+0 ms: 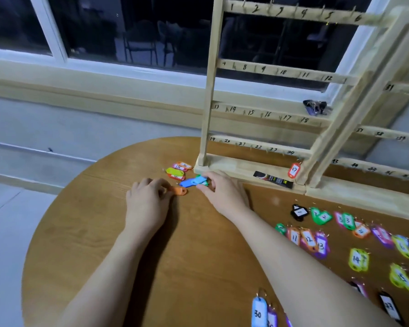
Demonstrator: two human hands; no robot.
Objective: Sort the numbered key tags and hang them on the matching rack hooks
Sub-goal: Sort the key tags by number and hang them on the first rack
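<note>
Both hands reach to the far side of the round wooden counter (104, 232), close to the foot of the rack (265, 74). The left hand (148, 199) lies knuckles up with fingers curled, their tips at an orange key tag (178, 191); whether it actually pinches the tag I cannot tell. The right hand (222, 192) has its fingertips bent around a blue key tag (190, 182), which overlaps a green tag (204, 182) just beside the rack's base. Just behind these lies a small heap of unsorted tags (177, 171), yellow, orange and red, touching one another.

The wooden rack stands upright at the counter's far edge, its bars marked with handwritten numbers from 1 up past 40. A red tag marked 27 (294, 170) hangs by the bottom bar near 24. At right, sorted tags (321, 241) lie in rows on the counter, numbers up. A light blue tag marked 30 (259, 312) lies near the bottom edge.
</note>
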